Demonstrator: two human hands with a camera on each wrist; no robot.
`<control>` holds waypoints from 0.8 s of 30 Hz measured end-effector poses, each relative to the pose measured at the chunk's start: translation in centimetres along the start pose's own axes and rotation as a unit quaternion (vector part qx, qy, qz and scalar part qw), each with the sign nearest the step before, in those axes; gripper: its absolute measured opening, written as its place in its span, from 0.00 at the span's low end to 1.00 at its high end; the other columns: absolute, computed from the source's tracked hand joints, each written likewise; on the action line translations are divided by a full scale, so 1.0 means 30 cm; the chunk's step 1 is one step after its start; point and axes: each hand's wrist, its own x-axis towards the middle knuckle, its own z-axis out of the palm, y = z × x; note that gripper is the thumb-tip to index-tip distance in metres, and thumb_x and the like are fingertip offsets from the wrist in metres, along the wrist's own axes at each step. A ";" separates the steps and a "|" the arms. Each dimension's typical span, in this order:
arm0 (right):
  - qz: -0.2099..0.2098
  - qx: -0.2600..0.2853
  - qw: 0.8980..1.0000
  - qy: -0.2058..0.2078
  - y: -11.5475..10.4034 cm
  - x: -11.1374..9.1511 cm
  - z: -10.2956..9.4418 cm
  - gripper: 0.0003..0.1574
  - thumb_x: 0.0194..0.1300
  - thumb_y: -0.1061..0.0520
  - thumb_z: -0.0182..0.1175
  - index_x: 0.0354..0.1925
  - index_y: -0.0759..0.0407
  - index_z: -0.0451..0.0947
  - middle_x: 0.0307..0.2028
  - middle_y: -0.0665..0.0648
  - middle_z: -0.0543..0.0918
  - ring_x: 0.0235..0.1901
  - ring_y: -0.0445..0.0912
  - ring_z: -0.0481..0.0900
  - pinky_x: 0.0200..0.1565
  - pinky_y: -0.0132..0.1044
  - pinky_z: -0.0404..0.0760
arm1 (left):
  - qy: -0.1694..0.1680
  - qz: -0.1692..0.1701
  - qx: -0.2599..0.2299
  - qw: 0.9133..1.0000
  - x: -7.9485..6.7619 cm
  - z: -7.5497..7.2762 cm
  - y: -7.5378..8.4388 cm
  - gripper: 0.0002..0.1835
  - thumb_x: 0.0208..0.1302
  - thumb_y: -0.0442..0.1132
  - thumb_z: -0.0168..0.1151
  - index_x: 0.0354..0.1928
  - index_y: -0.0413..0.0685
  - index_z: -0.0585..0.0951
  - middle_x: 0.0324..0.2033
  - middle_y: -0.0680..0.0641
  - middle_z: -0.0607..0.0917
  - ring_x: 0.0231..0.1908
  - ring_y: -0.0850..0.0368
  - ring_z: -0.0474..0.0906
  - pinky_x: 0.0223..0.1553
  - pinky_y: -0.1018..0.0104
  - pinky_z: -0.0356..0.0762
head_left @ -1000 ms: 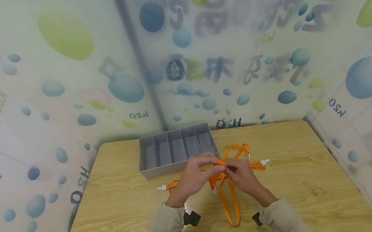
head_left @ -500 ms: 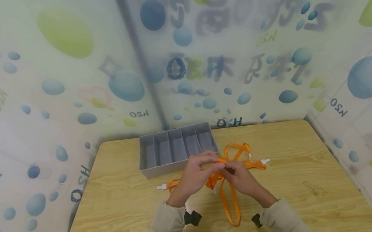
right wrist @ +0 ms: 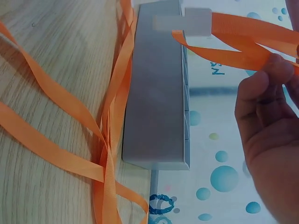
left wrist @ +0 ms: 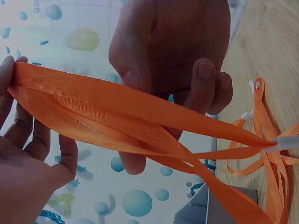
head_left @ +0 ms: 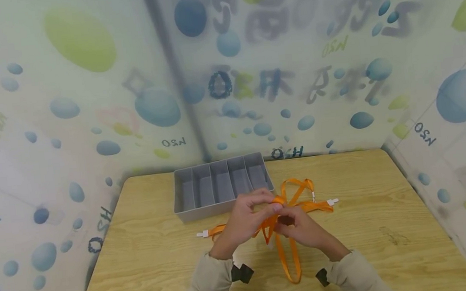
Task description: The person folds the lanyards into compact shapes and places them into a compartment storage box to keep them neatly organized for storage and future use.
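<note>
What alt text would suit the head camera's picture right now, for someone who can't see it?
A person's left hand pinches an orange lanyard above a wood-grain table, with the right hand beside it. More lanyards with white clips lie around the hands; a gray five-compartment tray stands beyond, before a bubble-patterned wall.

Forward-down head view; orange lanyard (left wrist: 107,100) close in both wrist views.

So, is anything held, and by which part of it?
An orange lanyard: the left grip pinches its upper folded end, away from the white clip. For the right grip, I cannot tell.
</note>
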 end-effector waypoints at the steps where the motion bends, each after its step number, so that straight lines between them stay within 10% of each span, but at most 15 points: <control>1: -0.008 0.003 1.000 -0.001 -0.003 0.001 0.000 0.16 0.66 0.72 0.57 0.52 0.66 0.80 0.32 0.52 0.76 0.26 0.38 0.72 0.28 0.33 0.77 | 0.000 -0.001 -0.001 1.000 0.000 0.000 0.000 0.10 0.69 0.37 0.64 0.40 0.35 0.87 0.34 0.45 0.83 0.37 0.55 0.78 0.44 0.61 0.79; 17: -0.017 0.020 1.000 0.015 -0.019 0.022 0.023 0.11 0.62 0.67 0.67 0.44 0.65 0.82 0.31 0.56 0.84 0.25 0.42 0.80 0.28 0.37 0.82 | 0.000 0.010 0.002 1.000 0.000 -0.004 0.000 0.09 0.69 0.35 0.63 0.40 0.34 0.87 0.33 0.43 0.83 0.37 0.54 0.78 0.44 0.57 0.80; 24: -0.039 0.011 0.999 0.031 -0.017 0.033 0.034 0.14 0.58 0.66 0.71 0.44 0.62 0.82 0.23 0.55 0.75 0.17 0.37 0.66 0.19 0.31 0.69 | -0.006 0.010 -0.010 1.000 -0.002 0.002 0.003 0.10 0.69 0.35 0.62 0.41 0.34 0.87 0.35 0.42 0.84 0.38 0.55 0.79 0.45 0.59 0.79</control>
